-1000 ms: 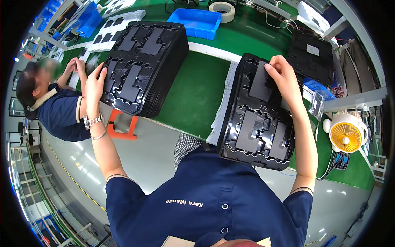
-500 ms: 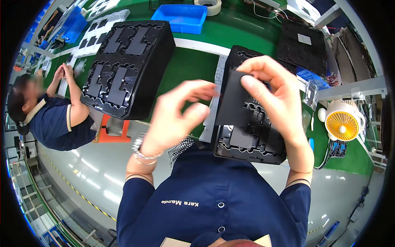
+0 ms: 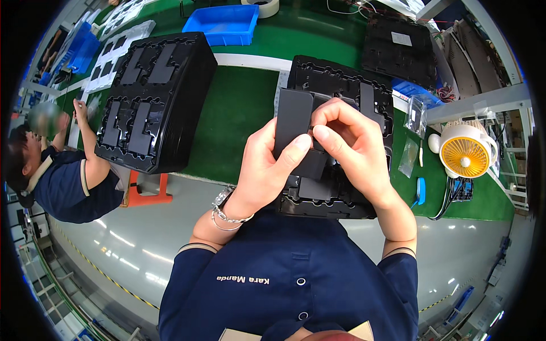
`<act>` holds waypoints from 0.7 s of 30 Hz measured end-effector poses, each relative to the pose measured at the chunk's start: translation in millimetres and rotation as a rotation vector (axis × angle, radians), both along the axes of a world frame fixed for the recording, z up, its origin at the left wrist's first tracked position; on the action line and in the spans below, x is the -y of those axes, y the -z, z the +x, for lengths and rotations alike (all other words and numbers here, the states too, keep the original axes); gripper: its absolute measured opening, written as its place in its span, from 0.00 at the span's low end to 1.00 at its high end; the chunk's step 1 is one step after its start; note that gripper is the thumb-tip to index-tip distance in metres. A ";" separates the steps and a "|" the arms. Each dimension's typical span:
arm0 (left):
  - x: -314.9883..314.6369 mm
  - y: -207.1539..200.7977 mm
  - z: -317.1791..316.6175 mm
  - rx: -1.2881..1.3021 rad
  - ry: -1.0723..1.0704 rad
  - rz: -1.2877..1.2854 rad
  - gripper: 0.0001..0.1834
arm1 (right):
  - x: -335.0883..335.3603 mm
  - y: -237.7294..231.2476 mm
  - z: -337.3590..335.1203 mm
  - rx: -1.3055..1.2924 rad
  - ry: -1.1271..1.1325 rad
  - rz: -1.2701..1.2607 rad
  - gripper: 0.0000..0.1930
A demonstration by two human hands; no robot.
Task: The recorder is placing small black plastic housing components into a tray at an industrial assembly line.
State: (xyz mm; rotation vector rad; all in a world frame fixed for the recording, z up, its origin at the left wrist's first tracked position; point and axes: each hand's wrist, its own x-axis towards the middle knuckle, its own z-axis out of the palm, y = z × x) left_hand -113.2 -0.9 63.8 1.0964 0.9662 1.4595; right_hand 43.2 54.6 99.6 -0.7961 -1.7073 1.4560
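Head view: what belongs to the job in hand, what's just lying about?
In use:
dark part in left hand, right hand at its edge
black tray beneath
likely the left tray stack, holding similar parts

Apparently lying about:
yellow-and-white fan
blue bin
tape roll

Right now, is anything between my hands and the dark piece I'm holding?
Nothing visible. Your left hand holds the dark piece directly; your right hand is at its edge, exact contact unclear. The black tray lies beneath, not between.
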 end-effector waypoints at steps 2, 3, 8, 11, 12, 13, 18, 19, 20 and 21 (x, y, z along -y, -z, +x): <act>-0.7 1.6 -0.2 -0.024 -0.009 0.025 0.11 | 0.2 3.1 0.1 -0.015 0.005 0.021 0.07; -0.7 2.5 -0.3 -0.036 -0.014 0.036 0.11 | 0.4 4.6 0.0 -0.022 0.006 0.030 0.07; -1.0 1.7 2.7 -0.037 -0.009 -0.014 0.10 | 1.7 7.4 2.0 0.001 0.053 0.119 0.06; -1.8 1.6 7.4 -0.064 -0.036 -0.006 0.10 | 0.0 8.2 2.7 0.048 0.100 0.335 0.05; -2.4 2.0 9.2 -0.077 -0.053 0.010 0.11 | -0.1 8.4 3.0 0.064 0.121 0.425 0.05; -3.6 1.3 9.3 -0.181 -0.083 0.061 0.11 | 0.0 8.6 3.5 0.089 0.138 0.483 0.05; -7.7 0.4 6.5 -0.512 -0.190 0.206 0.13 | -1.0 11.7 5.6 0.117 0.135 0.511 0.05; -7.0 -0.6 7.0 -0.463 -0.180 0.184 0.13 | -0.5 11.7 5.6 0.064 0.114 0.381 0.05; -6.0 -2.9 7.7 -0.414 -0.171 0.162 0.13 | 0.7 11.2 5.4 0.010 0.092 0.252 0.05; -5.8 -4.2 8.4 -0.364 -0.159 0.141 0.13 | 2.1 10.9 5.3 -0.042 0.074 0.124 0.05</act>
